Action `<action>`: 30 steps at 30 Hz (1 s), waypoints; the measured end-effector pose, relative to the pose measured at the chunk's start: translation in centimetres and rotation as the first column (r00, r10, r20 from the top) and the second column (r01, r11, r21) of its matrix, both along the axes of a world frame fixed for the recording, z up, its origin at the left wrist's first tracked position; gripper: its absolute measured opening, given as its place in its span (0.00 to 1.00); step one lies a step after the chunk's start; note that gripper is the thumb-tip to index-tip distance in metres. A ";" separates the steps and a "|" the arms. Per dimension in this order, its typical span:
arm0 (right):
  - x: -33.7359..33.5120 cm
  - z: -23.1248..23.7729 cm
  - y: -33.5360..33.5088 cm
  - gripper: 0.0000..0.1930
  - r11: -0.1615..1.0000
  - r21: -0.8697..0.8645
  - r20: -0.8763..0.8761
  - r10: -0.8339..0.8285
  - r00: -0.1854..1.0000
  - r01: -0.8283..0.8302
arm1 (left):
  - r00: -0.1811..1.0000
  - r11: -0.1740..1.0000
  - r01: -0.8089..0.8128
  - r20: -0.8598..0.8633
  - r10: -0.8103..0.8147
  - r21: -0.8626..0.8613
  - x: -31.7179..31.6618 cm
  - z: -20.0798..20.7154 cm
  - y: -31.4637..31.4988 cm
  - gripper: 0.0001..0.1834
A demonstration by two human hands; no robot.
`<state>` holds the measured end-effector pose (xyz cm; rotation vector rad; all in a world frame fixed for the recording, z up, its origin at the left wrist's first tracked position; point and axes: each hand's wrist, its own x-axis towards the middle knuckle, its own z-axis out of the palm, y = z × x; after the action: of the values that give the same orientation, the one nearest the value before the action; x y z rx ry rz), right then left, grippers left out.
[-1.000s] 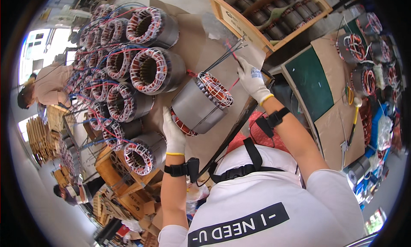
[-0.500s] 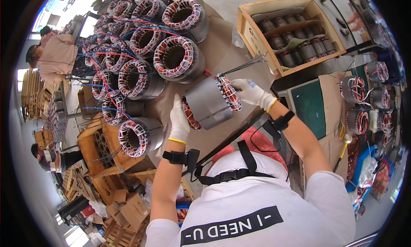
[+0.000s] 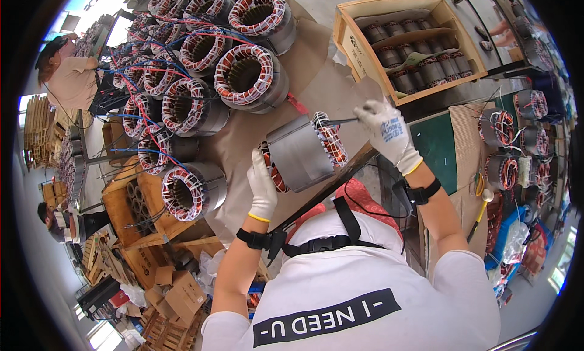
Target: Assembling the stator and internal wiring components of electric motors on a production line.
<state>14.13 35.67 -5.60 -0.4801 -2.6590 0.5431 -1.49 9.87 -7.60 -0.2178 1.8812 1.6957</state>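
Note:
A grey motor stator (image 3: 298,153) lies on its side on the brown paper, its red and white laced windings showing at both ends. My left hand (image 3: 263,184), in a white glove, rests stretched out against its left winding end. Dark lead wires (image 3: 345,120) come out of the right winding end. My gloved right hand (image 3: 389,135) is closed on their free ends, beyond the stator's right side. Several more stators stand or lie close by; the nearest standing stator (image 3: 252,77) is just behind, and another stator (image 3: 193,191) lies left of my left hand.
A wooden crate (image 3: 409,100) of stators stands at the far right. Brown paper (image 3: 313,71) covers the table. Red and blue wires (image 3: 228,31) trail over the stators at left. A yellow-handled mallet (image 3: 483,211) lies at right. Two people are at the far left.
My right hand has moved from the stator's right winding end out to the right, drawing the lead wires sideways. The stator has shifted slightly; my left hand stays at its left end.

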 end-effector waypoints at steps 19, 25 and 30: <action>-3.1 -2.3 -11.8 0.22 0.168 -0.974 0.022 -0.591 0.807 0.150 | 0.999 1.000 -0.009 0.046 0.008 0.016 1.7 0.7 -0.2 0.29; -4.6 -4.1 -7.9 0.25 0.416 -0.888 -0.019 -0.462 0.886 0.198 | 0.832 0.882 0.408 -0.303 -0.466 -0.237 4.3 -1.9 -7.0 0.31; -10.0 -4.5 -1.8 0.29 0.507 -0.861 0.223 0.303 0.926 0.042 | 0.706 0.737 0.509 -0.273 -0.653 -0.446 -2.6 4.2 -4.8 0.22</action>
<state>4.15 33.89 -10.11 -0.6742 -2.5466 2.0644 -4.13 5.03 -3.42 0.6229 2.2182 1.0050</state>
